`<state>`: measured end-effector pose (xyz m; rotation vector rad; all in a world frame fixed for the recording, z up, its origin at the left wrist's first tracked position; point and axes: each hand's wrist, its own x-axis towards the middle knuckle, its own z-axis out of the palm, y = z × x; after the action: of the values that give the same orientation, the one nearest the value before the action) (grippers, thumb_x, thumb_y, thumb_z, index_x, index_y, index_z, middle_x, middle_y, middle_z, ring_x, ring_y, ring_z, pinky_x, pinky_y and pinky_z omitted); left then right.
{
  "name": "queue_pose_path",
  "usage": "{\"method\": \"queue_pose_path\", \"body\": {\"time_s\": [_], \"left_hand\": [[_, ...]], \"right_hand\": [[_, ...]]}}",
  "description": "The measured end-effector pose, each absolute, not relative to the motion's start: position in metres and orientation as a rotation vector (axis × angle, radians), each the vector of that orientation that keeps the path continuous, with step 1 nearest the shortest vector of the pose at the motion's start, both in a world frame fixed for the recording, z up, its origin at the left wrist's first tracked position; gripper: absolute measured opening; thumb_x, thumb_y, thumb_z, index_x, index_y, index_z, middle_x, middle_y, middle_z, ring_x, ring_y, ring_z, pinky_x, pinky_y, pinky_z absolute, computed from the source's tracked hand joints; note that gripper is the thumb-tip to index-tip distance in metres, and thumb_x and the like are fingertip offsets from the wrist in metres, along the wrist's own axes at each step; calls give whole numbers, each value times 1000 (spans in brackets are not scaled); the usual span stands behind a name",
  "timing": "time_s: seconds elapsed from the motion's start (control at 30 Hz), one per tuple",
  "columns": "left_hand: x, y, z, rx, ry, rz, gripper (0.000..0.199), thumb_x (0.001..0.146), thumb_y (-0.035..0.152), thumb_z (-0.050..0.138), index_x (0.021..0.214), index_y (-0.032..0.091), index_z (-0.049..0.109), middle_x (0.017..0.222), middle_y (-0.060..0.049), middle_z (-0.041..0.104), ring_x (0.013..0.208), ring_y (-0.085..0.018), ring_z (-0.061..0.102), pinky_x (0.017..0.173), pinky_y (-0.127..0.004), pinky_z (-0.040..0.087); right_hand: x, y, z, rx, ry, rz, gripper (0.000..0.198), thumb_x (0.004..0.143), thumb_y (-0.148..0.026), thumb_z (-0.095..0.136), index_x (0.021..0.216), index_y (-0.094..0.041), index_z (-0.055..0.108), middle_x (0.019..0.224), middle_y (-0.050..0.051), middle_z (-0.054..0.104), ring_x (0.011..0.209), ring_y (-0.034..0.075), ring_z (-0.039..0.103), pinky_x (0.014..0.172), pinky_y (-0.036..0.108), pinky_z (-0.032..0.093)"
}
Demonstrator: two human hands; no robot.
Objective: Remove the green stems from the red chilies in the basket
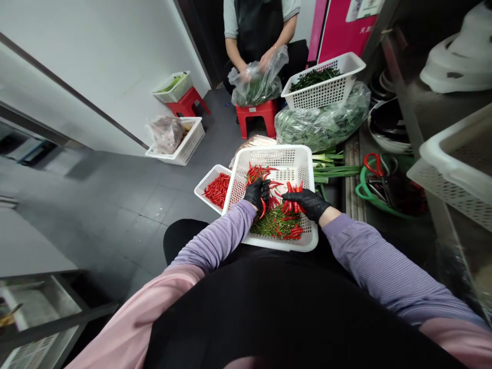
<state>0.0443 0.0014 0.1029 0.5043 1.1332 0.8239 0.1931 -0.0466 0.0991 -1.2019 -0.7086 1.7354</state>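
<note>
A white perforated basket (313, 169) rests at my lap, holding red chili peppers (294, 231) and a heap of green stems (272, 221). In a black glove, my left hand (257, 192) is closed over the left side of the basket, with a red chili (263, 207) sticking out below its fingers. My right hand (309, 203), also gloved in black, grips a bunch of red chilies (292, 192) between thumb and fingers. Left of the large basket stands a smaller white basket (200, 187) full of red chilies (218, 190).
Across from me a co-worker's hands (265, 59) handle a clear bag of greens (255, 92) on a red stool (257, 114). A basket of greens (315, 79) sits on another bag (326, 123). At right, red-handled scissors (374, 164) lie in a green basket (359, 192) beside metal shelving.
</note>
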Motion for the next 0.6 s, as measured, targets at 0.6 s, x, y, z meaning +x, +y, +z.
{"method": "queue_pose_path", "body": {"time_s": [0.6], "left_hand": [[48,10,117,963,1068,652,27,79,33,66,65,15,51,51,5,42,43,-5,36,43,-19,26]], "right_hand": [[212,-38,118,-1004,-781,1859,41,41,-18,88,78,-15,71,78,4,74,86,26,69,86,39,54]]}}
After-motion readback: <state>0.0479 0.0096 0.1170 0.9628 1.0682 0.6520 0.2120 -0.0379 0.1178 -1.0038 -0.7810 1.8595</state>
